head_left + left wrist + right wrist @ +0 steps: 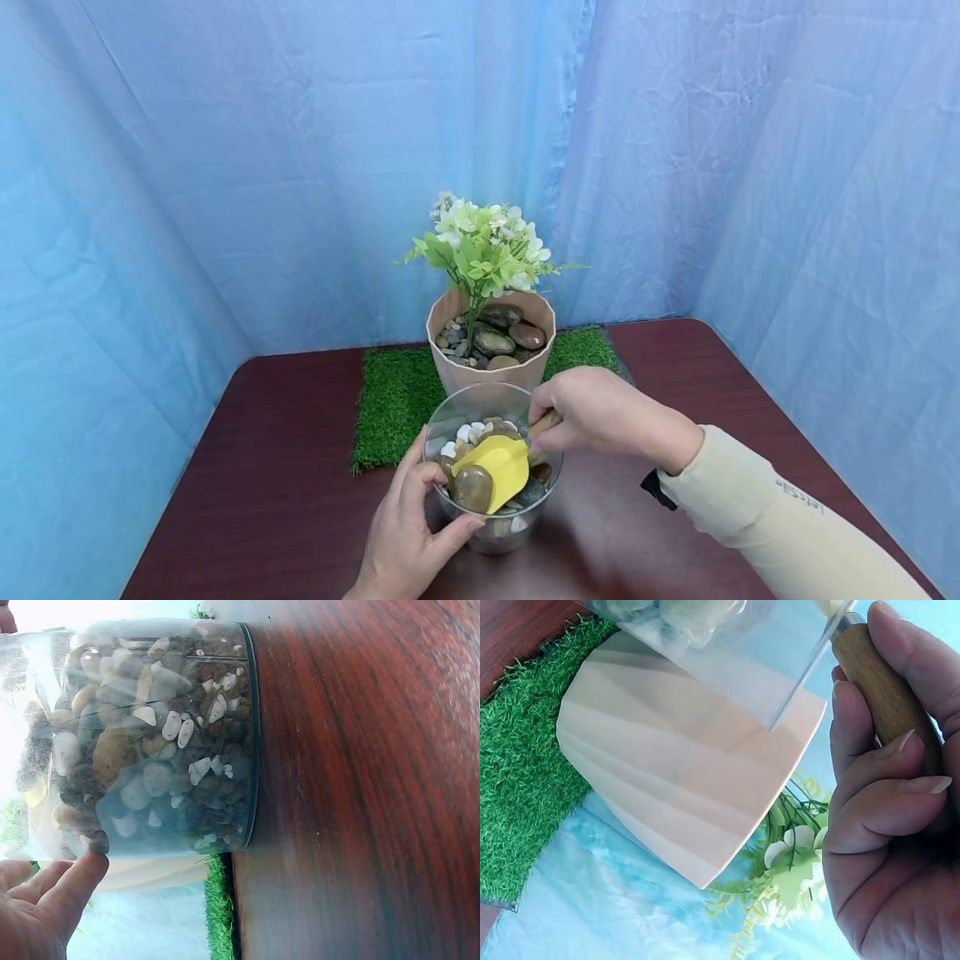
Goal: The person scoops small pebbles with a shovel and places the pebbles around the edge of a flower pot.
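A clear plastic container [504, 542] of mixed pebbles stands near the middle of the table. My left hand [408, 517] holds it at the left side, thumb by the near rim; the left wrist view has fingertips against its wall. The right hand [600, 417] grips the wooden handle [889, 690] of a small yellow shovel [510, 467]. Its blade is inside the container, with a large brown stone [473, 488] on or against it. Part of the handle is hidden by the fingers.
Just behind the container is a pale pink flowerpot [487, 377] with stones and a white-flowered plant [487, 250]. It stands on a green turf mat [397, 408]. Blue curtains [337, 167] surround the dark red wooden table [277, 467].
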Available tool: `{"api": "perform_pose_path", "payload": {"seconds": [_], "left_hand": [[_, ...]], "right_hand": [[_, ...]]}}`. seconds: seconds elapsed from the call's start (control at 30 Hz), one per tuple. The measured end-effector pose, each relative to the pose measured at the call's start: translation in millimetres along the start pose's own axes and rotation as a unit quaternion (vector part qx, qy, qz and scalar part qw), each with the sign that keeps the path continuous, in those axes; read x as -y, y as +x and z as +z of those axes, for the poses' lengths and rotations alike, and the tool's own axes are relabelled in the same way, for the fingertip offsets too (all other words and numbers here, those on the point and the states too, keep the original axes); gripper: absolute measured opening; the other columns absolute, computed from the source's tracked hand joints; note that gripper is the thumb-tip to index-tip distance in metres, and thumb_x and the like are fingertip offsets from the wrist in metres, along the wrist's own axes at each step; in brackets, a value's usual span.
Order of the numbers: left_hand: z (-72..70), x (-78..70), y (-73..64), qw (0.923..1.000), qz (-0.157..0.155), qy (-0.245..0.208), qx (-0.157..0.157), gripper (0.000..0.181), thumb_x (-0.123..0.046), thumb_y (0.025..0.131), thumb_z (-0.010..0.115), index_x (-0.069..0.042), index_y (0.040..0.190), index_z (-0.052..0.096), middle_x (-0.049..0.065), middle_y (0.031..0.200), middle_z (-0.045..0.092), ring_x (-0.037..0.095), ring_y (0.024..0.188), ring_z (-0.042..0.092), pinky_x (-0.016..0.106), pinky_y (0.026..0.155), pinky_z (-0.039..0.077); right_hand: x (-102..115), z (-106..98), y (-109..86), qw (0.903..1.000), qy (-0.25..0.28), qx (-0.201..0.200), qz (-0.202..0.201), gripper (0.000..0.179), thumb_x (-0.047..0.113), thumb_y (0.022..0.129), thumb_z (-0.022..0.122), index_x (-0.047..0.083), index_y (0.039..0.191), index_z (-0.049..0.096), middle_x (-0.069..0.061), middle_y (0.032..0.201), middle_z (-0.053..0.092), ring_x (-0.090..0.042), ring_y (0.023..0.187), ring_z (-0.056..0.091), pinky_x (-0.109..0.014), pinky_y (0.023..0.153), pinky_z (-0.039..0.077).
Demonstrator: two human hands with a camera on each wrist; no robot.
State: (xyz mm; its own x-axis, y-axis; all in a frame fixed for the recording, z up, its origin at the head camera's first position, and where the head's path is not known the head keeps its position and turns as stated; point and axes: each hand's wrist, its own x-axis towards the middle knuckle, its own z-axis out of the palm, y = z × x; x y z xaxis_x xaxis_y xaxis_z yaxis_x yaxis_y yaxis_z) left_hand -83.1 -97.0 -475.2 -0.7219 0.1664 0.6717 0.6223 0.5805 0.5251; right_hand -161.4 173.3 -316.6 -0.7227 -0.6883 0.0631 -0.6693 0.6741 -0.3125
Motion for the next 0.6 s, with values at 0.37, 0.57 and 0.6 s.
{"api": "perform_pose_path", "payload": {"seconds": [0.37, 0.57, 0.6], "left_hand": [[-0.7, -0.3, -0.5, 0.9997, -0.009, 0.020, 0.006, 0.056, -0.049, 0.083, 0.086, -0.012, 0.111, 0.056, 0.022, 0.161, 0.042, 0.038, 0.134, 0.059, 0.027, 0.093, 0.057], [-0.6, -0.3, -0.8, 0.9997, -0.007, 0.024, 0.003, 0.057, -0.050, 0.082, 0.086, -0.012, 0.111, 0.056, 0.021, 0.162, 0.042, 0.038, 0.135, 0.059, 0.032, 0.091, 0.058], [-0.7, -0.3, -0.8, 0.9997, -0.008, 0.024, 0.004, 0.057, -0.050, 0.082, 0.086, -0.012, 0.111, 0.056, 0.021, 0.162, 0.042, 0.038, 0.134, 0.059, 0.032, 0.091, 0.058]], "right_hand": [[-8.9, 7.2, 0.5, 0.9996, 0.027, 0.004, 0.004, 0.015, 0.032, 0.082, 0.088, 0.031, 0.083, 0.073, 0.026, 0.078, 0.067, 0.007, 0.069, 0.059, -0.023, 0.067, 0.052], [-15.0, 10.7, 1.7, 0.9992, 0.039, 0.004, -0.003, 0.014, 0.032, 0.082, 0.088, 0.030, 0.083, 0.074, 0.026, 0.079, 0.067, 0.007, 0.070, 0.059, -0.022, 0.067, 0.052], [-15.6, 11.1, 1.9, 0.9990, 0.044, 0.004, -0.001, 0.014, 0.032, 0.082, 0.088, 0.030, 0.083, 0.074, 0.026, 0.079, 0.067, 0.007, 0.069, 0.059, -0.022, 0.067, 0.051]]}}
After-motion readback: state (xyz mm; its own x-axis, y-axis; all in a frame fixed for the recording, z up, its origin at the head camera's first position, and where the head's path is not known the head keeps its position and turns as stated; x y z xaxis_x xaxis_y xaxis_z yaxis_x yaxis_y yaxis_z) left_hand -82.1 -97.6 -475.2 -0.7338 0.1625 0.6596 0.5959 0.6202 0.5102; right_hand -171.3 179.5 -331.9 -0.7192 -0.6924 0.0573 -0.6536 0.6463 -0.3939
